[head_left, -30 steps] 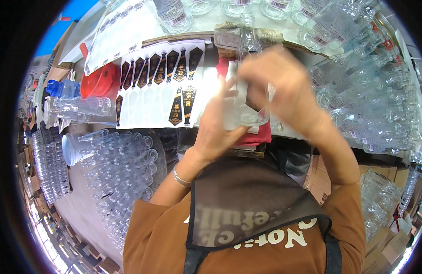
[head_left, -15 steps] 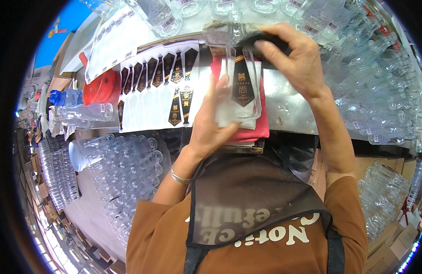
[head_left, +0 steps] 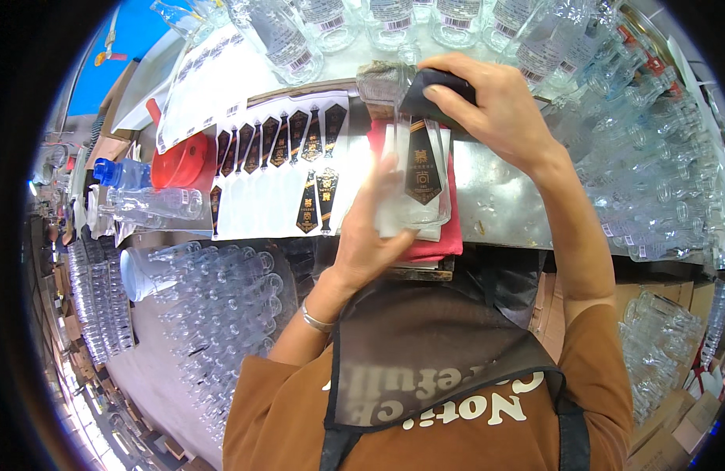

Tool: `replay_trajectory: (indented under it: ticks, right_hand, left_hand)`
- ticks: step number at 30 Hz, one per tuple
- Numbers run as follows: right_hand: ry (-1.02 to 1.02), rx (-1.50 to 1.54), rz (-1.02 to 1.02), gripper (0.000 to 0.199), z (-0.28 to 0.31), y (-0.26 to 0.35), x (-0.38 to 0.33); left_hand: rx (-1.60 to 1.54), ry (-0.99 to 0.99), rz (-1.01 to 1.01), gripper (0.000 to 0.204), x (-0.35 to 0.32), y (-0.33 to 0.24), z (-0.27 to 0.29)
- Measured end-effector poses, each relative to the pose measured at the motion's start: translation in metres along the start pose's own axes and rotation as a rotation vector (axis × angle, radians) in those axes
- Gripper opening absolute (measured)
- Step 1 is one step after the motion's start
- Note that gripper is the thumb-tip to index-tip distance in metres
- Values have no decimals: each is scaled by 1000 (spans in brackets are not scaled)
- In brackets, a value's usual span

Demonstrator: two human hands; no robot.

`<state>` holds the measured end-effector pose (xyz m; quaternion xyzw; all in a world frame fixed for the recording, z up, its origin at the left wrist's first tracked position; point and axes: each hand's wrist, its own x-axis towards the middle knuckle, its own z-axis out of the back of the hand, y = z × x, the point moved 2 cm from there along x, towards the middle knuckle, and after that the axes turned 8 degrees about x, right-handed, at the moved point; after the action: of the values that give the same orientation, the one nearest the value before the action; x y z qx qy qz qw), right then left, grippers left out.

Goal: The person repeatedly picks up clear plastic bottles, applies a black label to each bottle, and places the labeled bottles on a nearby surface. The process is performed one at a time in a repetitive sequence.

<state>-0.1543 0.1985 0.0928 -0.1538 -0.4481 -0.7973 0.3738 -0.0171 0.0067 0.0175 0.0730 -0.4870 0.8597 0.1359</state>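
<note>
A clear glass bottle (head_left: 439,213) lies on its back, its neck pointing away from me. On its front sits a black tie-shaped label (head_left: 423,173) with gold marks. My right hand (head_left: 504,110) grips a dark, rounded pad (head_left: 439,96) and holds it over the label's narrow upper end. Along the bottle's lower left side is my left hand (head_left: 364,239), its thumb at the base and its fingers smeared by motion. Beneath the bottle are a white pad and a red cloth (head_left: 454,200). A folded grey rag (head_left: 384,82) lies near the neck.
On the left lies a white sheet (head_left: 260,200) with several tie labels, beside a red dish (head_left: 180,163) and a bottle with a blue cap (head_left: 105,171). Upright bottles (head_left: 394,31) line the back. More bottles crowd the right (head_left: 641,165) and the lower left (head_left: 213,314).
The dark pad in my right hand has moved slightly toward me and left, now covering the label's upper end. My left hand stays beside the bottle. The whole view has shifted slightly.
</note>
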Motion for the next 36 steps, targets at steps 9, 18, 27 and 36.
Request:
replay_trajectory:
  ticks: [9, 18, 27, 36]
  right_hand:
    - [-8, -112, -13, 21, -2, 11, 18]
    - [330, 217, 24, 21, -16, 68, -58]
    - [149, 294, 22, 32, -5, 55, -99]
    - [-24, 982, -866, 48, -29, 14, -124]
  left_hand:
    - [81, 109, 0, 114, -6, 7, 2]
    - [105, 51, -48, 111, -4, 5, -1]
    - [201, -53, -97, 107, 0, -10, -12]
    - [-513, 39, 52, 97, 14, -24, -9]
